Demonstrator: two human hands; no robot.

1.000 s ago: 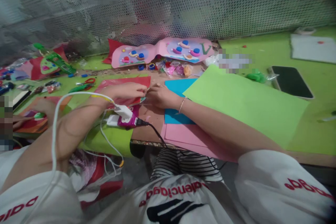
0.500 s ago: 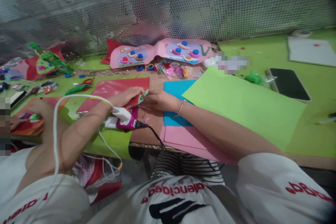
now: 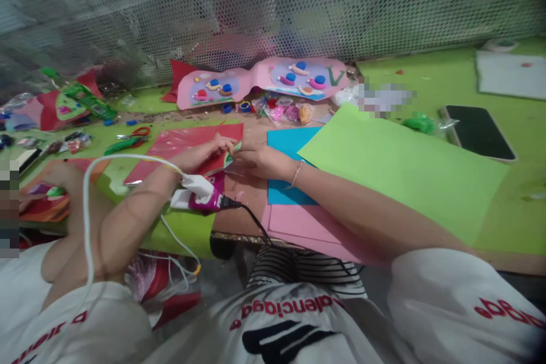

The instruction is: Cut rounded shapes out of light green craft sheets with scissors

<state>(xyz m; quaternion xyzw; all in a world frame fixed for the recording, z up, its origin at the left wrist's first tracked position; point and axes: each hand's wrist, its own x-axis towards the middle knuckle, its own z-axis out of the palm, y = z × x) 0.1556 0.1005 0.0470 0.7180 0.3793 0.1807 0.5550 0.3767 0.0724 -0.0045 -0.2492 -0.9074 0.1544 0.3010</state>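
A clear plastic packet of coloured paper (image 3: 179,141), red on top, lies on the table in front of me. My left hand (image 3: 213,151) rests over its right part, fingers curled at the open end, where green and white sheet edges show. From the right, my right hand (image 3: 261,160) pinches the same end, its fingertips partly hidden. Under my right wrist are a blue sheet (image 3: 284,196) and pink sheets (image 3: 298,224). A large light-green sheet (image 3: 396,173) lies beyond my right forearm.
A purple power adapter (image 3: 207,200) with white plugs and cables sits close before my left hand. Scissors (image 3: 134,137), a pink clay-decorated card (image 3: 260,84), a green bottle (image 3: 85,99) and a phone (image 3: 480,131) lie around. At left, another person's hand (image 3: 32,202) works on orange paper.
My left fingers have lifted and shifted slightly at the packet's end. My right hand stays pinched there, and the view has shifted a little.
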